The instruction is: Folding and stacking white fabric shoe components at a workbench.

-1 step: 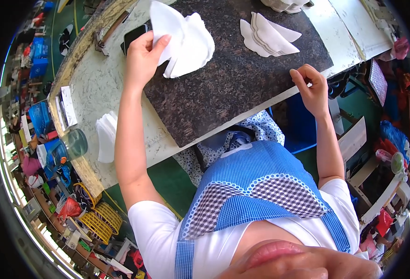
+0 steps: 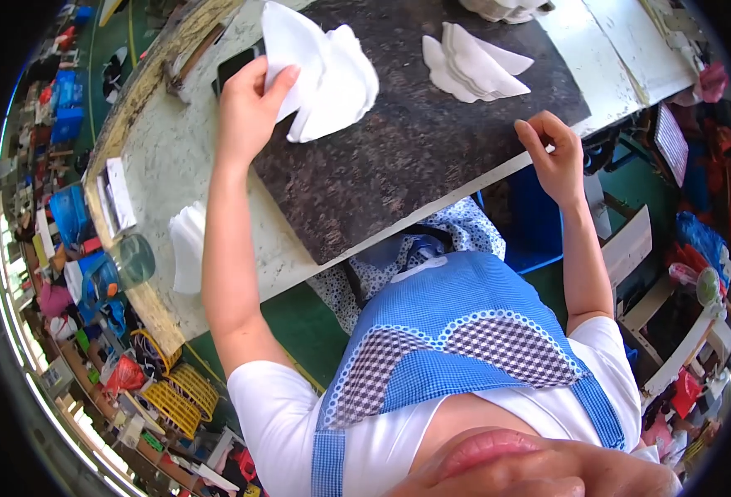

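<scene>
Nearest is the blue checked apron (image 2: 457, 286), in front of the near edge of the table (image 2: 278, 253). A blue bin (image 2: 539, 228) stands below that edge, toward its right. On the table by its near left corner lies a stack of white pieces (image 2: 186, 248), partly behind the left forearm. A dark speckled slab (image 2: 382, 186) covers the middle of the table, one corner reaching almost to the near edge.

The right hand (image 2: 554, 156) is at the near edge, just beside the slab's right corner. Its fingers are curled in, the thumb close to the index finger; I cannot tell whether the tips touch. The left hand (image 2: 252, 106) is over the slab's left edge, thumb and bent fingers pinching the side of the white cloth pieces (image 2: 332, 83), which fan out above the slab. A dark flat device (image 2: 234, 66) lies partly behind that hand, with a hammer (image 2: 193, 62) farther left. Folded cream pieces (image 2: 475, 65) lie toward the slab's right edge; beyond them, a pale pile (image 2: 508, 7) is cut off by the frame.
</scene>
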Tool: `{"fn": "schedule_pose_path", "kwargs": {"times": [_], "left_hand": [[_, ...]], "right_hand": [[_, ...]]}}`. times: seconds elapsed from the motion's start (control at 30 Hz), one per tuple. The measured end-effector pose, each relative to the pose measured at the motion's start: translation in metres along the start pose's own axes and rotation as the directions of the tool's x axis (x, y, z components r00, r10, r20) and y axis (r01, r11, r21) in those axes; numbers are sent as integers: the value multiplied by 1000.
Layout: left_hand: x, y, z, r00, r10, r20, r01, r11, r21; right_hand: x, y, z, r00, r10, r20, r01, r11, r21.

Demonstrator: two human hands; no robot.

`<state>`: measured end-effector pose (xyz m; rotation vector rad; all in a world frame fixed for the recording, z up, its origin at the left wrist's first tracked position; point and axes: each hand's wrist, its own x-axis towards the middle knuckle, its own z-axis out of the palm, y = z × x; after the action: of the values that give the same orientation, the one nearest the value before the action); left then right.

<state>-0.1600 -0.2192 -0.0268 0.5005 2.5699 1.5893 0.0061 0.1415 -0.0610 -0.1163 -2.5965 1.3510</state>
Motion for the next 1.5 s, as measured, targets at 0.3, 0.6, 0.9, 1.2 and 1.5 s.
{"fn": "schedule_pose_path", "kwargs": {"times": [0.3,0.6,0.9,1.2,1.5], "left_hand": [[-87,54,68,865,-151,478,-18,943,331],[-156,28,103,780,227,583,-542,710,449],[-119,42,120,802,454,388,-594,672,441],[-113,27,139,842,396,365,-539,591,600],[-110,38,123,818,530,224,-559,639,529]], "right_hand": [[61,13,28,979,-163,-121,75,846,-529],[73,23,29,988,-154,1,138,883,-449],[90,26,18,993,-72,98,106,907,-407],[74,20,35,944,-318,-94,219,811,-543],[91,20,27,981,-71,183,154,855,-495]]}}
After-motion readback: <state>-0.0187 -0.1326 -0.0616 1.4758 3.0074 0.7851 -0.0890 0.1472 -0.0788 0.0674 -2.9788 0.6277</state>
